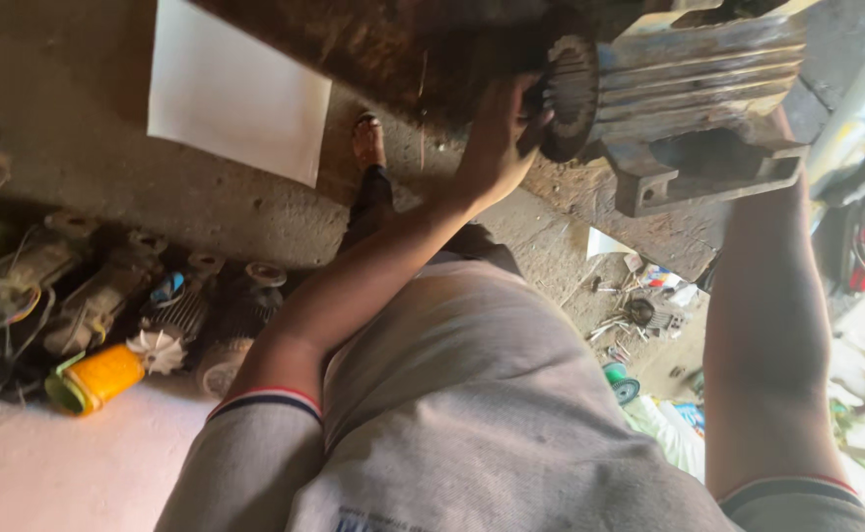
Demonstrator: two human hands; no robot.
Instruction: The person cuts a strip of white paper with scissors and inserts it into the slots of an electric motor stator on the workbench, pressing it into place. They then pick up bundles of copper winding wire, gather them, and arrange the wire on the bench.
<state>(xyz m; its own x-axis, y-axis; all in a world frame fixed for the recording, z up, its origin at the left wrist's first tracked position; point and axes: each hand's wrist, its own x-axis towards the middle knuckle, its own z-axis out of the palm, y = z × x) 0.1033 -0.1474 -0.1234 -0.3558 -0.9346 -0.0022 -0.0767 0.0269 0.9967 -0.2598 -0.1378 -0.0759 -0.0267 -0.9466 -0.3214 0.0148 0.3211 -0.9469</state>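
Note:
A grey-blue electric motor with a finned casing and a mounting foot lies on a dark, rusty bench at the top. Its open end shows a ring of stator teeth. My left hand grips that open end, with the fingers curled over the toothed rim. My right forearm reaches up under the mounting foot, and the motor hides the hand. I cannot see what the right hand touches.
A white sheet hangs off the bench. On the floor at the left lie several old motors, a yellow can and a white fan wheel. A sandalled foot is below the bench. Small metal parts litter the right.

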